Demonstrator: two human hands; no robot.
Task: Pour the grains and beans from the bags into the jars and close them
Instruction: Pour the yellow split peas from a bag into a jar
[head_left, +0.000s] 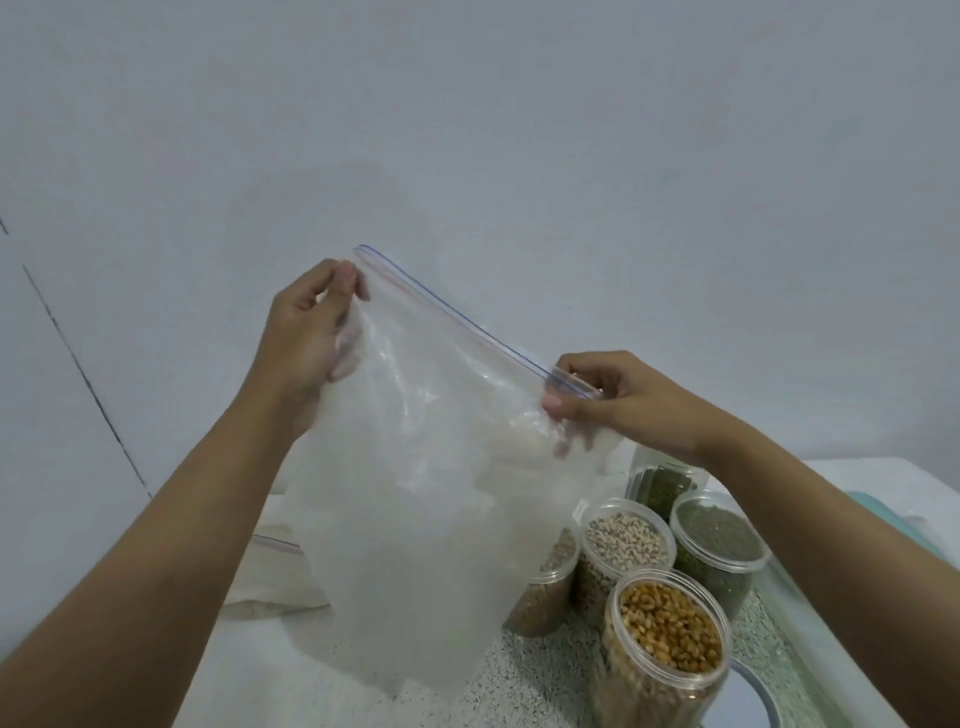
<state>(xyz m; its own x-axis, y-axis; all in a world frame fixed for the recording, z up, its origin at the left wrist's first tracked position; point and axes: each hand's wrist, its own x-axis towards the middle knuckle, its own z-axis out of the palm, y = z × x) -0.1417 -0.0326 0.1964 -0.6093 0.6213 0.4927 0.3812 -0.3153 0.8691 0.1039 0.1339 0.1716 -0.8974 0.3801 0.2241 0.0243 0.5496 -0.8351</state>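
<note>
A large clear zip bag (415, 467) hangs in the air in front of me, looking empty, its zip edge slanting down to the right. My left hand (306, 332) pinches the upper left corner of the bag. My right hand (613, 400) pinches the lower right end of the zip. Below on the counter stand open clear jars: one with yellow corn (670, 634), one with pale beans (626, 540), one with green beans (719, 535), one with brown grain (550, 582) partly behind the bag, and a further green-filled jar (665, 483).
Another zip bag with pale contents (275, 571) lies on the speckled counter (535, 670) at the left, partly hidden by the held bag. A round lid (748, 701) sits at the bottom right. Teal and clear trays (852, 597) lie along the right edge. A plain wall stands behind.
</note>
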